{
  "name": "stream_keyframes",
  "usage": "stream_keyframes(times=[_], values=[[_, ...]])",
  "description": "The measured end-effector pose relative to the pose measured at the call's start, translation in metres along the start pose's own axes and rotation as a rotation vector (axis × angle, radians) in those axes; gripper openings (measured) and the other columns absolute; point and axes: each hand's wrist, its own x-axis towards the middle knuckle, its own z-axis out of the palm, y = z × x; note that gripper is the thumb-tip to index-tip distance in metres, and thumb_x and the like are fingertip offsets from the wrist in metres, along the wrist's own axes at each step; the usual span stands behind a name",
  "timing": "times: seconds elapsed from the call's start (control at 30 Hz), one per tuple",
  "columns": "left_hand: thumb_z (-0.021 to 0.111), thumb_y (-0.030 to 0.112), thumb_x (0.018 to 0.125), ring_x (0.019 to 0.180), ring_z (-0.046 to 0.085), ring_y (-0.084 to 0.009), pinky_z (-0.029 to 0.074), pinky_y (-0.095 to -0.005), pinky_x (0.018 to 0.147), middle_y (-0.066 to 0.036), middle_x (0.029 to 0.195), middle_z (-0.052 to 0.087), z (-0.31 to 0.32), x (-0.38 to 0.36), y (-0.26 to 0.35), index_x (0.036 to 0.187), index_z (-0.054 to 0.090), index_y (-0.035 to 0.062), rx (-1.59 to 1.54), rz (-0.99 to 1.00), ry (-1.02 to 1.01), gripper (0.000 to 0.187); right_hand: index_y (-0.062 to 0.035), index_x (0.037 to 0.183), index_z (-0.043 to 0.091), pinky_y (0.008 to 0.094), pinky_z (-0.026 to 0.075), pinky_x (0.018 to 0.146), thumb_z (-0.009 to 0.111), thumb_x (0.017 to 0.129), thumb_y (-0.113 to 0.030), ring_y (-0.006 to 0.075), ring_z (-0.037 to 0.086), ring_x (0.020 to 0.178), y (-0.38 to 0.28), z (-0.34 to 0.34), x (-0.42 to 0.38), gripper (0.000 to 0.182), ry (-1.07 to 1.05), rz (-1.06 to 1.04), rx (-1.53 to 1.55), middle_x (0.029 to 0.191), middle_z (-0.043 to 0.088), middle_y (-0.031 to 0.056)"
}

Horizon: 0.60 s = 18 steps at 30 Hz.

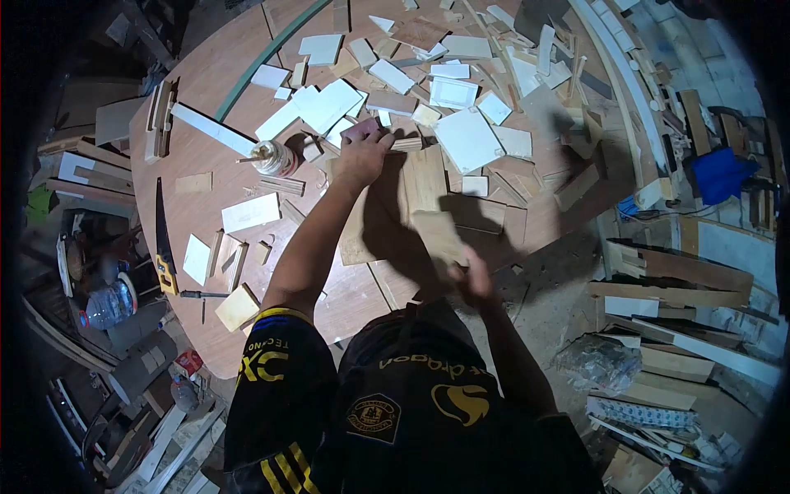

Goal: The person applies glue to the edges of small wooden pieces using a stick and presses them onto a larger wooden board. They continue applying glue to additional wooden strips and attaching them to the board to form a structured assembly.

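My left hand (366, 156) reaches to the far side of the wooden board (426, 179) on the round table. Its fingers are closed on a small reddish-brown piece (360, 130) that looks like sandpaper. Nearer my body, my right hand (475, 281) grips a pale, flat wooden block (439, 235) by its near end, tilted and slightly blurred. That block is above the board's near right edge. To the left of my left hand stands an open jar (273, 158) with a stick across its mouth.
White and bare wood offcuts (469, 138) cover the table's far side. A handsaw (163, 239) with a yellow handle lies at the left edge, near a screwdriver-like tool (203, 295). Stacked planks (675, 284) stand on the floor at right; a large plastic bottle (111, 303) is at left.
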Motion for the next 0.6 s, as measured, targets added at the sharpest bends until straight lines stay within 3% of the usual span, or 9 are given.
stream_keyframes(times=[0.03,0.1,0.13,0.2,0.3,0.43,0.6], values=[[0.048,0.018,0.089,0.115,0.053,-0.0405,0.037,-0.0592,0.096,-0.011,0.127,0.056,-0.004,0.0,0.0,0.123,0.051,0.0204,0.001,-0.005,-0.004,0.034,-0.0051,0.134,0.048,0.0393,0.046,0.095,0.053,0.088,-0.014,0.028,0.057,0.113,-0.011,0.007,0.013,0.047,-0.005,0.002,0.002,0.123,0.059,0.013],[0.048,0.017,0.088,0.116,0.052,-0.0402,0.037,-0.059,0.095,-0.013,0.13,0.054,-0.008,-0.002,0.001,0.124,0.05,0.0198,0.035,0.02,-0.054,0.036,-0.0137,0.134,0.05,0.0426,0.044,0.097,0.057,0.083,-0.014,0.0311,0.055,0.113,-0.029,0.022,0.031,0.052,-0.028,-0.291,-0.74,0.123,0.06,0.0104],[0.048,0.016,0.087,0.117,0.052,-0.0394,0.038,-0.0591,0.095,-0.013,0.131,0.053,-0.007,-0.003,-0.001,0.124,0.049,0.019,0.048,0.048,-0.049,0.037,-0.0137,0.134,0.05,0.0426,0.044,0.097,0.057,0.083,-0.014,0.0311,0.055,0.113,-0.028,0.029,0.034,0.052,-0.034,-0.292,-0.738,0.123,0.06,0.0104],[0.049,0.016,0.087,0.117,0.052,-0.0392,0.037,-0.059,0.095,-0.013,0.13,0.053,-0.009,-0.002,-0.003,0.125,0.049,0.019,0.048,0.048,-0.045,0.038,-0.0179,0.127,0.056,0.0444,0.043,0.097,0.062,0.077,-0.015,0.0306,0.054,0.114,-0.023,0.041,0.043,0.05,-0.08,-0.376,-1.015,0.12,0.062,0.0076],[0.05,0.017,0.086,0.119,0.051,-0.0382,0.037,-0.0594,0.095,-0.012,0.131,0.052,-0.012,0.001,-0.001,0.127,0.048,0.0188,0.034,0.034,-0.09,0.041,-0.0152,0.118,0.06,0.045,0.043,0.094,0.065,0.077,-0.017,0.0279,0.053,0.115,-0.015,0.047,0.057,0.042,-0.23,-0.447,-0.994,0.115,0.063,0.0062],[0.051,0.016,0.087,0.122,0.048,-0.0381,0.035,-0.0622,0.097,-0.011,0.132,0.05,-0.012,0.002,0.001,0.127,0.047,0.0185,0.001,0.007,-0.127,0.041,-0.0148,0.111,0.062,0.0452,0.044,0.09,0.069,0.072,-0.016,0.028,0.055,0.108,0.003,0.056,0.062,0.039,-0.174,-0.533,-0.989,0.106,0.064,0.0038],[0.051,0.015,0.086,0.122,0.048,-0.0387,0.033,-0.0646,0.099,-0.011,0.132,0.05,-0.016,0.003,0.001,0.128,0.047,0.0184,0.016,0.008,-0.119,0.042,-0.0162,0.106,0.064,0.0427,0.044,0.089,0.07,0.07,-0.015,0.0256,0.057,0.102,0.024,0.065,0.066,0.036,-0.133,-0.489,-1.086,0.101,0.064,0.0017]])
